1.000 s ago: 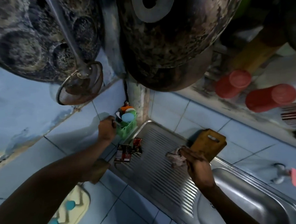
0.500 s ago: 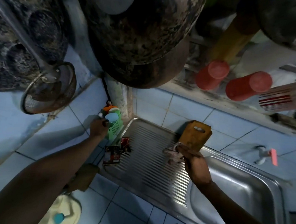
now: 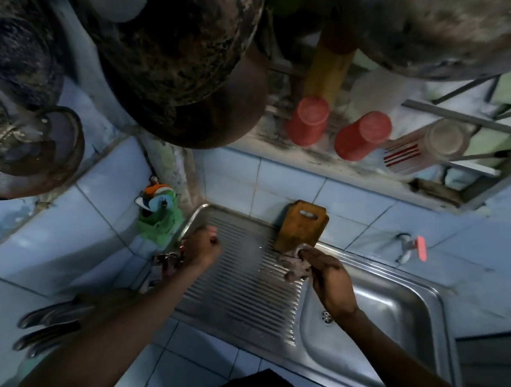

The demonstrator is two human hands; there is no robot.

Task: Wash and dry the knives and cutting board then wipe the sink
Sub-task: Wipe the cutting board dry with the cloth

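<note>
A brown wooden cutting board [image 3: 302,225] stands upright against the tiled wall at the back of the steel drainboard [image 3: 235,285]. My right hand [image 3: 328,274] grips a crumpled cloth [image 3: 293,264] on the drainboard at the board's foot, next to the sink basin [image 3: 390,320]. My left hand [image 3: 202,247] hovers over the drainboard's left edge, blurred, fingers loosely curled with nothing visible in them. A green holder [image 3: 160,220] with coloured handles sticking out sits in the tiled corner, left of the drainboard.
Blackened pans [image 3: 180,46] and a strainer [image 3: 33,153] hang close overhead. Two red cups [image 3: 307,121] and a striped glass [image 3: 417,148] stand on the ledge. A tap [image 3: 409,246] with a red handle sticks out at right. Small packets [image 3: 167,262] lie by the drainboard; ladles [image 3: 51,324] at lower left.
My left hand has left the green holder and moved right, over the drainboard. My right hand still holds the cloth at the board's foot. The camera has shifted left.
</note>
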